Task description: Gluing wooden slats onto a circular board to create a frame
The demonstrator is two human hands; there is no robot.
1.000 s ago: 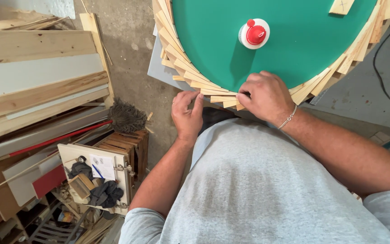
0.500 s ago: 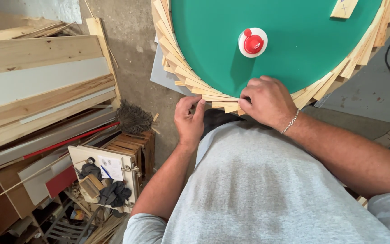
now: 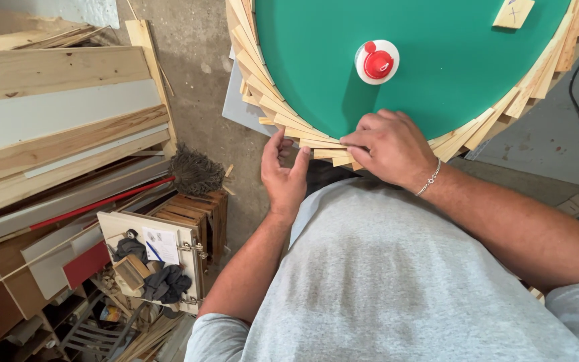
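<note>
Wooden strips (image 3: 283,121) ring the green disc (image 3: 437,74). Left hand (image 3: 284,171) has opened since a second ago, palm flat beside the rim; right hand (image 3: 390,144) still presses the near strips, fingers closed down.

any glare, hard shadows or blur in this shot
Head view: soft, even light and no glare on the green disc; the glue bottle casts a faint shadow toward the person; the right hand and left hand look sharp; straight planks bow slightly near the edges.
</note>
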